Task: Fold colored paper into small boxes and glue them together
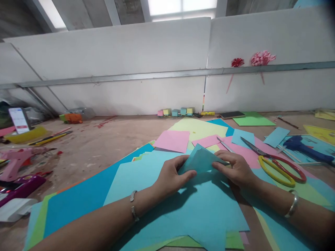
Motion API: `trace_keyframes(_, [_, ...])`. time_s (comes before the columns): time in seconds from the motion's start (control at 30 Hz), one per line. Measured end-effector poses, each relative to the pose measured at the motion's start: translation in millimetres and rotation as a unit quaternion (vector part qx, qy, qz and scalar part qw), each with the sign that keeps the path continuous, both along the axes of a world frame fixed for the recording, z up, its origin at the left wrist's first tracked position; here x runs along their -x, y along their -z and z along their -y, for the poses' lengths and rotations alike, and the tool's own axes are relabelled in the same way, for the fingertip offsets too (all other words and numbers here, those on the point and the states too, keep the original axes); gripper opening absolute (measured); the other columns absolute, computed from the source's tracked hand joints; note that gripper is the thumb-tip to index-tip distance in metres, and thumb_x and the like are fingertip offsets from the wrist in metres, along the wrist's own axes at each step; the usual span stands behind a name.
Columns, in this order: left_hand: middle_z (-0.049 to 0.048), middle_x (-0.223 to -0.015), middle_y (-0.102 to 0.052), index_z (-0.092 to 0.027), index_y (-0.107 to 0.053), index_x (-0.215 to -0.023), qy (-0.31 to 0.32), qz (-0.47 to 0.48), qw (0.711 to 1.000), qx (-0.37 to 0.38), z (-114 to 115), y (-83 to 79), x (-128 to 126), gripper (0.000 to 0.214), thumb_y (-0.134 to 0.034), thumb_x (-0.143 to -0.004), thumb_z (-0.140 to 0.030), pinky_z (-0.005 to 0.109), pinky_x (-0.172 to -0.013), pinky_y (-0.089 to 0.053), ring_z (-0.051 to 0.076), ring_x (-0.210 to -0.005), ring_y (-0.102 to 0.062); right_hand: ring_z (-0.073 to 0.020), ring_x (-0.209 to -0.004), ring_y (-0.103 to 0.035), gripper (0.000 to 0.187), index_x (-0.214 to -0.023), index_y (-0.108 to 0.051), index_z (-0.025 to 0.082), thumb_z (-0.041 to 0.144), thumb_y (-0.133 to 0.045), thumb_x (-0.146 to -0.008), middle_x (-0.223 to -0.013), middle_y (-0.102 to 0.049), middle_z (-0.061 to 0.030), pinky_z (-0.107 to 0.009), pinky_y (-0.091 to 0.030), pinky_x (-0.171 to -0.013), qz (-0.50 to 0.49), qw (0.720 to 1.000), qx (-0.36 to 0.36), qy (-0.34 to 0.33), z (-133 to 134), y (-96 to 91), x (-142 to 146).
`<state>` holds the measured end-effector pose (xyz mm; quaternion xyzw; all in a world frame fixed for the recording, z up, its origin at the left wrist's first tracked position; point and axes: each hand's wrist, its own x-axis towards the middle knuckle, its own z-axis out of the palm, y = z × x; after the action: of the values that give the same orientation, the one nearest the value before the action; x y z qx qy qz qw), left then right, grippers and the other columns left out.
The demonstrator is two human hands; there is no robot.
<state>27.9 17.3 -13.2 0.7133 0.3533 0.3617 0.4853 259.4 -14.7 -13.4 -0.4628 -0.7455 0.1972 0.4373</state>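
Folding a small piece of blue paper (199, 160) seems to be the step in hand. The paper is raised between both hands, just above a larger pale-blue sheet (141, 174) on the worktop (131, 130). The left hand (175, 174) grips its left side, thumb along the lower edge; the right hand (234, 166) pinches the right edge between thumb and fingers.

As far as shows, the paper is already bent to a peak with sloping faces. I judge the shaping only partway: the paper is not yet set down, and whether any edge is glued I cannot tell.

The scissors (268, 156) lie beside the right hand, not in use, near loose blue slips (276, 136). Small coloured blocks (175, 112) stand in a row by the wall. The pink glue gun (18, 158) lies at the far left, untouched.
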Motion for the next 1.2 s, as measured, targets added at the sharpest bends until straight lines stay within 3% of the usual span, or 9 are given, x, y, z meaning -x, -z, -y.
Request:
trace_keyframes(0.13, [-0.0002,-0.057,-0.06,-0.014,-0.065,-0.077,-0.076,-0.048,0.995,-0.033,-3,5.4,-2,0.018,-0.059,-0.078,-0.03,0.024,-0.053,-0.042,0.013,-0.053,-0.057,-0.0241,-0.084,-0.066,0.021,-0.096,-0.064,0.018,0.033,-0.064,-0.081,-0.093,-0.07,-0.0089,-0.04,-0.054,-0.077,0.076,0.995,-0.004,0.062,1,1.4,2])
trace_keyframes(0.23, [-0.0005,-0.057,-0.06,-0.014,-0.065,-0.075,-0.062,-0.071,0.991,-0.096,-2,6.7,-2,0.016,-0.058,-0.08,-0.027,0.023,-0.054,-0.042,0.012,-0.053,-0.055,-0.0285,-0.098,-0.064,0.047,-0.12,-0.056,0.015,0.035,-0.068,-0.079,-0.106,-0.069,-0.0131,-0.046,-0.051,-0.084,0.116,0.986,-0.067,0.097,5,-0.9,7])
trace_keyframes(0.3, [-0.0001,-0.058,-0.061,-0.014,-0.066,-0.075,-0.036,-0.087,0.983,-0.158,2,6.9,-2,0.015,-0.059,-0.08,-0.026,0.023,-0.054,-0.041,0.011,-0.053,-0.053,-0.0269,-0.1,-0.063,0.047,-0.125,-0.053,0.014,0.035,-0.063,-0.085,-0.109,-0.068,-0.0137,-0.044,-0.051,-0.084,0.117,0.986,-0.084,0.087,10,-6.0,11])
trace_keyframes(0.43, [0.0005,-0.059,-0.063,-0.014,-0.068,-0.08,0.004,-0.102,0.965,-0.243,10,8.0,-2,0.014,-0.06,-0.083,-0.024,0.022,-0.054,-0.04,0.011,-0.053,-0.053,-0.0178,-0.083,-0.062,0.016,-0.1,-0.064,0.017,0.027,-0.054,-0.091,-0.092,-0.069,-0.0072,-0.03,-0.051,-0.072,0.068,0.994,-0.066,0.061,18,-16.7,18])
trace_keyframes(0.5, [0.0006,-0.059,-0.064,-0.014,-0.069,-0.081,0.012,-0.107,0.962,-0.252,11,8.7,-1,0.014,-0.059,-0.084,-0.023,0.022,-0.054,-0.04,0.011,-0.052,-0.053,-0.0149,-0.074,-0.061,0.012,-0.086,-0.065,0.019,0.024,-0.055,-0.091,-0.082,-0.068,-0.0034,-0.026,-0.049,-0.067,0.038,0.996,-0.058,0.059,19,-18.7,20])
trace_keyframes(0.9, [0.0013,-0.06,-0.067,-0.015,-0.07,-0.084,0.035,-0.11,0.961,-0.252,12,5.5,-1,0.015,-0.059,-0.085,-0.024,0.022,-0.053,-0.04,0.011,-0.052,-0.053,-0.0141,-0.067,-0.059,0.017,-0.072,-0.063,0.02,0.028,-0.058,-0.086,-0.07,-0.065,-0.0009,-0.026,-0.047,-0.063,-0.035,0.998,-0.012,0.058,23,-22.0,24])
trace_keyframes(1.2, [0.0009,-0.052,-0.062,-0.014,-0.069,-0.067,-0.02,-0.068,0.995,-0.063,11,2.1,-5,0.018,-0.069,-0.075,-0.03,0.023,-0.051,-0.046,0.012,-0.05,-0.057,-0.0159,-0.065,-0.056,0.022,-0.074,-0.065,0.019,0.039,-0.06,-0.083,-0.071,-0.063,-0.0023,-0.027,-0.046,-0.057,-0.114,0.986,0.019,0.12,11,-21.2,15])
